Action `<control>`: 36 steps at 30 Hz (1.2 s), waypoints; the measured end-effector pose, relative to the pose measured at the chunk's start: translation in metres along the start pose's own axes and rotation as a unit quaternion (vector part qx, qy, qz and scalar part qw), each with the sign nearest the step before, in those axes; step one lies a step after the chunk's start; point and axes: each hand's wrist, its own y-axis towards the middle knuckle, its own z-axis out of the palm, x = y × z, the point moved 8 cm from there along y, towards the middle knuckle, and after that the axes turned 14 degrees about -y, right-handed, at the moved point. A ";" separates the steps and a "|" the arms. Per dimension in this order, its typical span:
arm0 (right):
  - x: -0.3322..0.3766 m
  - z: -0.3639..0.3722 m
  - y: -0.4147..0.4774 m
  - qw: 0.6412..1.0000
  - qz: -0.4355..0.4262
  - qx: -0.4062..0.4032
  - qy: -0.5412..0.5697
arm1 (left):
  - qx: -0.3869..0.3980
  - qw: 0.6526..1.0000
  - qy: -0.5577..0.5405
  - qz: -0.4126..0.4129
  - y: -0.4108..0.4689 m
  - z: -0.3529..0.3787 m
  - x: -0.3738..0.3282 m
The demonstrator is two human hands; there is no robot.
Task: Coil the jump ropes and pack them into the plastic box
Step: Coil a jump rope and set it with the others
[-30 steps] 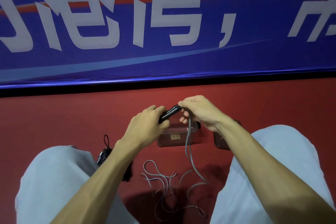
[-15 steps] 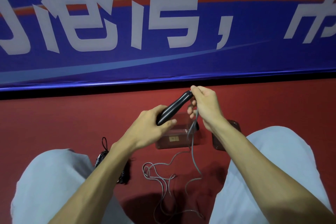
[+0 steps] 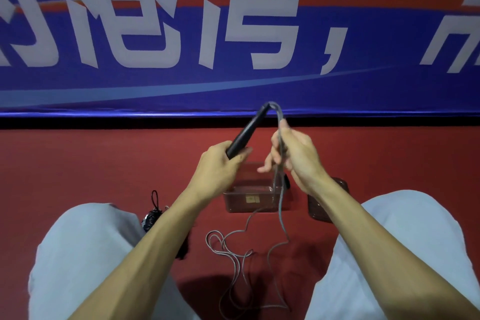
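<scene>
Jump rope handle (image 3: pixel 246 132): black, slim, long axis slanted, tip pointing up and away toward the banner, butt end low. Left hand (image 3: pixel 219 169) closed around the butt end.

Rope cord (image 3: pixel 279 189): grey, leaves the handle tip in a tight bend, runs down through the right hand (image 3: pixel 296 156), which pinches it between thumb and fingers just right of the handle. The two hands are held apart, near each other, above the box. Below the right hand the cord hangs over the box's near right side and ends in loose tangled loops (image 3: pixel 233 249) on the floor between the knees.

Plastic box (image 3: pixel 250 199): clear, rectangular, open, small label on its near wall; stands on the floor beneath the hands. Lid or second clear piece (image 3: pixel 320 205): just right of the box, partly hidden by the right forearm.

Second rope bundle (image 3: pixel 152 217): black, on the floor by the left knee.

Floor (image 3: pixel 91 163): red carpet. Far edge: blue banner (image 3: pixel 181 80) with large white characters.

Legs: light trousers (image 3: pixel 78 254).
</scene>
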 end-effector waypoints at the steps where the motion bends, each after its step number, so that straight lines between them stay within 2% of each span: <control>1: -0.004 0.009 -0.001 0.999 0.012 0.042 -0.024 | -0.019 0.995 -0.100 -0.017 0.002 -0.002 0.001; 3: -0.021 0.027 -0.008 0.984 0.045 0.128 -0.115 | -0.062 0.955 -0.285 -0.046 0.005 -0.007 0.002; 6: -0.045 0.050 -0.022 0.927 0.050 0.239 -0.284 | -0.113 0.882 -0.454 -0.063 0.009 -0.025 0.002; 7: -0.049 0.055 -0.025 0.911 0.041 0.261 -0.316 | -0.123 0.869 -0.475 -0.070 0.010 -0.031 0.006; 9: -0.051 0.062 -0.028 0.896 0.027 0.287 -0.337 | -0.152 0.869 -0.463 -0.089 0.009 -0.041 0.015; 13: -0.045 0.064 -0.029 0.882 0.006 0.282 -0.377 | -0.201 0.867 -0.446 -0.090 0.007 -0.049 0.023; 17: -0.045 0.060 -0.026 0.862 -0.012 0.288 -0.416 | -0.176 0.836 -0.513 -0.085 0.008 -0.044 0.018; 21: -0.045 0.050 -0.025 0.833 -0.019 0.291 -0.470 | -0.147 0.830 -0.531 -0.086 0.010 -0.038 0.019; 23: -0.040 0.041 -0.023 0.826 -0.025 0.275 -0.492 | -0.156 0.848 -0.499 -0.087 0.010 -0.041 0.022; 25: -0.030 0.033 -0.020 0.826 -0.039 0.253 -0.502 | -0.181 0.883 -0.425 -0.084 0.010 -0.049 0.026; 27: -0.017 0.024 -0.017 0.849 -0.058 0.221 -0.477 | -0.195 0.929 -0.307 -0.067 0.011 -0.056 0.024; 29: -0.006 0.016 -0.016 0.879 -0.074 0.199 -0.427 | -0.188 0.973 -0.130 -0.031 0.011 -0.056 0.017; 31: 0.002 0.009 -0.016 0.898 -0.092 0.175 -0.394 | -0.158 0.987 0.010 0.004 0.012 -0.048 0.010; 36: 0.016 -0.016 -0.006 0.922 -0.121 0.054 -0.365 | -0.033 0.987 0.155 -0.028 0.012 -0.018 0.017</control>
